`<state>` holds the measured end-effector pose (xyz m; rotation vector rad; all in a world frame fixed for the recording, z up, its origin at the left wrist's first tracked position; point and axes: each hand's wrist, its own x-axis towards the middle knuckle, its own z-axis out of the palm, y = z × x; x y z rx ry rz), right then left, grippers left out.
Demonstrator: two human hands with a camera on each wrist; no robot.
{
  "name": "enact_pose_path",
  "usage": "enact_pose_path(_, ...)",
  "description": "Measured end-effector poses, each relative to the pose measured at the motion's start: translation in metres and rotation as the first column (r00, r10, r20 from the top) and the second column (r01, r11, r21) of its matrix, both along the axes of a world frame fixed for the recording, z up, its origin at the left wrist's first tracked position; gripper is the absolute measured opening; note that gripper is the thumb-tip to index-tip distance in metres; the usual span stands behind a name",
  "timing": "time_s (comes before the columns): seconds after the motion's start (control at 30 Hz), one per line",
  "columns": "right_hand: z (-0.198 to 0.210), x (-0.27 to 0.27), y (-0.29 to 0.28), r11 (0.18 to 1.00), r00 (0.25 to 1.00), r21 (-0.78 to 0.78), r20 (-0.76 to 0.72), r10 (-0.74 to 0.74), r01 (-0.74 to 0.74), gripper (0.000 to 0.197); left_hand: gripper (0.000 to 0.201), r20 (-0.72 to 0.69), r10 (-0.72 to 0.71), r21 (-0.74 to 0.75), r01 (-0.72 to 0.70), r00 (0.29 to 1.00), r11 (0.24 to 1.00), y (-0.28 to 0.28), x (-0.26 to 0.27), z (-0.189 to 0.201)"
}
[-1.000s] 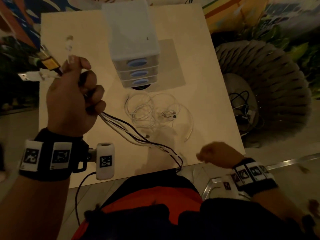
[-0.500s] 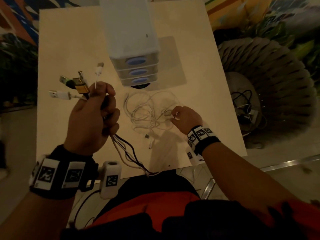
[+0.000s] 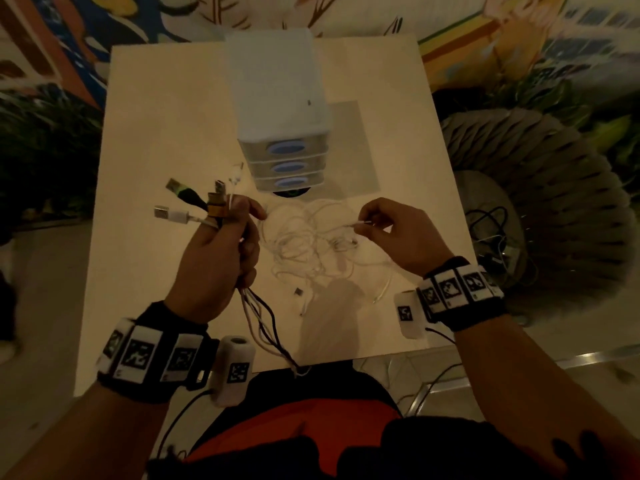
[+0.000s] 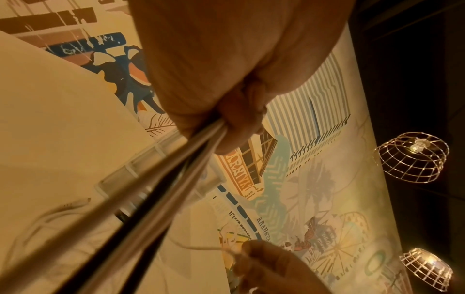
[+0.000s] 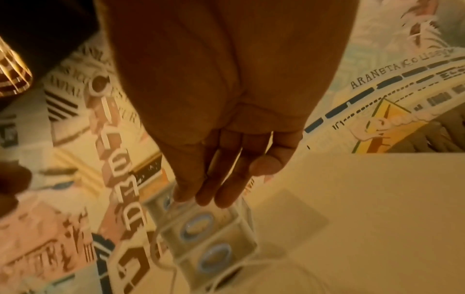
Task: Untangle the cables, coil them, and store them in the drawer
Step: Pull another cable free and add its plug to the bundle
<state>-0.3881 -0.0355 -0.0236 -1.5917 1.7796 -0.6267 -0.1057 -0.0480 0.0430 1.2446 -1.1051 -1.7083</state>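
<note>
My left hand [image 3: 239, 230] grips a bundle of black and white cables [image 3: 259, 317], held above the table [image 3: 152, 140]. Their USB plugs [image 3: 214, 206] fan out up and left of the fist, and the loose ends trail over the near edge. In the left wrist view the cable bundle [image 4: 151, 189] runs out of the fist [image 4: 226, 123]. A tangle of white cables [image 3: 304, 244] lies below the drawer unit [image 3: 277, 98], whose three drawers are closed. My right hand [image 3: 363, 223] pinches a white cable end at the tangle's right side. The right hand [image 5: 201, 191] hangs above the drawer unit [image 5: 206, 234].
A grey woven chair [image 3: 554, 188] stands right of the table, with black cables [image 3: 491, 230] on its seat. A painted wall rises behind the table. Wire-cage lamps [image 4: 412, 157] hang overhead. Bare tabletop lies left and right of the drawer unit.
My right hand came up from the table's near edge to the tangle and took a white cable end. My left hand lowered the bundle and moved it rightward, toward the tangle.
</note>
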Motion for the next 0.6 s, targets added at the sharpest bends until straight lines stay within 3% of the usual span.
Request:
enact_pose_path(0.27,0.081,0.013,-0.013,0.970,0.979,-0.238,0.184,0.089,-0.044,0.014,0.036,0.182,-0.135,-0.160,0.165,0.974,0.973,-0.003,-0.037,0.014)
enact_pose_path(0.37,0.098,0.025,-0.021,0.950,0.970,-0.304,0.205,0.133,-0.066,0.015,0.043,0.375,-0.202,-0.177,0.283,0.905,0.943,-0.009,-0.048,0.015)
enact_pose_path(0.47,0.104,0.037,-0.026,0.935,0.960,-0.350,0.240,0.144,-0.053,0.018,0.034,0.478,-0.240,-0.237,0.387,0.845,0.891,-0.014,-0.051,0.020)
enact_pose_path(0.53,0.102,0.042,-0.027,0.935,0.938,-0.350,0.300,0.175,-0.062,0.028,0.034,0.475,-0.188,-0.290,0.355,0.860,0.888,-0.017,-0.050,0.022)
enact_pose_path(0.6,0.094,0.045,-0.024,0.953,0.883,-0.270,0.404,0.239,-0.134,0.047,0.039,0.373,-0.136,-0.322,0.266,0.918,0.909,-0.020,-0.047,0.027)
